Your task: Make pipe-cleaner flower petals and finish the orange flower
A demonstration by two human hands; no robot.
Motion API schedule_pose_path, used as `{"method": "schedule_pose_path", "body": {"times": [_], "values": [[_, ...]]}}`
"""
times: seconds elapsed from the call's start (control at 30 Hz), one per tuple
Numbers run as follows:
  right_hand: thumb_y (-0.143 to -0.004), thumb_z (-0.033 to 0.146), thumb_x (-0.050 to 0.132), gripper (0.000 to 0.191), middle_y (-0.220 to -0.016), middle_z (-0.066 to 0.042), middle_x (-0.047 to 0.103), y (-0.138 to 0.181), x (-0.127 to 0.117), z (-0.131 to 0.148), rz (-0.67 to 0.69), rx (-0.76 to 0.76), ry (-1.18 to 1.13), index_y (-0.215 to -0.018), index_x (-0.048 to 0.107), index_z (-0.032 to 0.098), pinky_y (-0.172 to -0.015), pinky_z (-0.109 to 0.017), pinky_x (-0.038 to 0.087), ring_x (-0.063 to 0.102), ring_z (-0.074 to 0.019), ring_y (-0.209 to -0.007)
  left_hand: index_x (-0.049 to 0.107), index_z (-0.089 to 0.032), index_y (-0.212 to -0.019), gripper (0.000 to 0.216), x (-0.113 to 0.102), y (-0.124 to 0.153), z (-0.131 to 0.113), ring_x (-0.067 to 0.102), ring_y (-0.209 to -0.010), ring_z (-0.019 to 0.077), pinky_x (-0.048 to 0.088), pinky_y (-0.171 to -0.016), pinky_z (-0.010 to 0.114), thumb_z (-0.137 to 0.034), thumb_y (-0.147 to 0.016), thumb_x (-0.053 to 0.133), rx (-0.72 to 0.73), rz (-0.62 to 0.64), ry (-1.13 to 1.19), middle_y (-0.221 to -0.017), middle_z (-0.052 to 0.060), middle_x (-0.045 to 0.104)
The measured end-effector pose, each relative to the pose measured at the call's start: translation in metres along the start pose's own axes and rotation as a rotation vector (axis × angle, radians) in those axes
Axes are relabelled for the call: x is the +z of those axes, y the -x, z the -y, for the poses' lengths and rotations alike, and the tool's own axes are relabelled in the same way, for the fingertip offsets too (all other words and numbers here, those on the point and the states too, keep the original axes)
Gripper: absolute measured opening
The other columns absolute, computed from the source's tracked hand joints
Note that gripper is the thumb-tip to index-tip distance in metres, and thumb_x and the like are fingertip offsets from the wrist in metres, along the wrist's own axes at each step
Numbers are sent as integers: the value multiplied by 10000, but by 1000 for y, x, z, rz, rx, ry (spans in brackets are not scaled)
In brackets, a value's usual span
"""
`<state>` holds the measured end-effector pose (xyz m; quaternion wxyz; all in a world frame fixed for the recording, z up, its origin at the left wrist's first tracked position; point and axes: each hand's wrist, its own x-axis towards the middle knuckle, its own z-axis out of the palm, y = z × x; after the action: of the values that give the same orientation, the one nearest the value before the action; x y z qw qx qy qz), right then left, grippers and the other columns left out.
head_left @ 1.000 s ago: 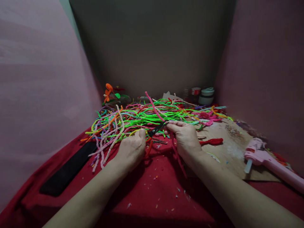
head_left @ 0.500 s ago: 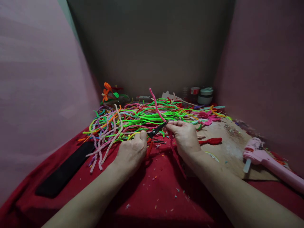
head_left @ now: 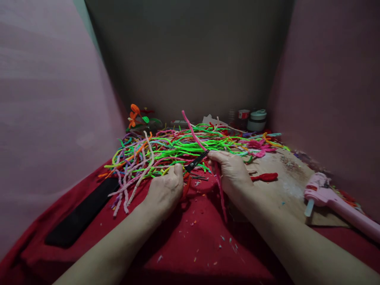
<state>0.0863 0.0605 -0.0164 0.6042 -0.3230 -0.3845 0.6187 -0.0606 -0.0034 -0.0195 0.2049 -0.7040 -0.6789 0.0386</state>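
My left hand (head_left: 166, 187) is closed around the red handles of small scissors (head_left: 196, 161); their dark blades point up and right. At the blade tips, a fuzzy pink pipe cleaner (head_left: 192, 133) passes through the pinched fingers of my right hand (head_left: 230, 168). One end of it rises over the pile, and the other hangs down below my right hand. Whether the blades are closed on it I cannot make out. Just beyond both hands spreads a tangled pile of pipe cleaners (head_left: 178, 150) in green, pink, purple and orange.
A long black object (head_left: 83, 213) lies at left on the red cloth (head_left: 190, 257). At right, a pink glue gun (head_left: 323, 194) rests on a brown board (head_left: 267, 168) beside a red pipe cleaner piece (head_left: 265, 177). A lidded container (head_left: 257, 120) and an orange flower shape (head_left: 134, 114) stand behind the pile.
The pink pipe cleaner's upper end has shifted slightly left, and its lower end has swung a little left below my right hand. My left hand and the scissors have hardly moved.
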Motion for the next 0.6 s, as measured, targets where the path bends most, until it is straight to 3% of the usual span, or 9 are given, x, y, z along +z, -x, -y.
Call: {"method": "schedule_pose_path", "body": {"times": [0.23,0.6], "values": [[-649,230,545,137,-481,35,521,8,0,3,-103,-300,512,-604,639,141,-518,-231,331,440,-100,-478,444,-118,-936,277,-5,3,-6,625,-667,229,449,-526,292,-73,-819,197,-39,29,36,-766,113,564],[-721,215,497,184,-593,-21,608,6,-6,-1,-130,-544,804,-657,666,181,-572,-251,360,523,-145,-571,417,-119,-979,268,0,4,-5,627,-672,245,441,-513,308,-94,-825,199,10,63,80,-800,121,574]]}}
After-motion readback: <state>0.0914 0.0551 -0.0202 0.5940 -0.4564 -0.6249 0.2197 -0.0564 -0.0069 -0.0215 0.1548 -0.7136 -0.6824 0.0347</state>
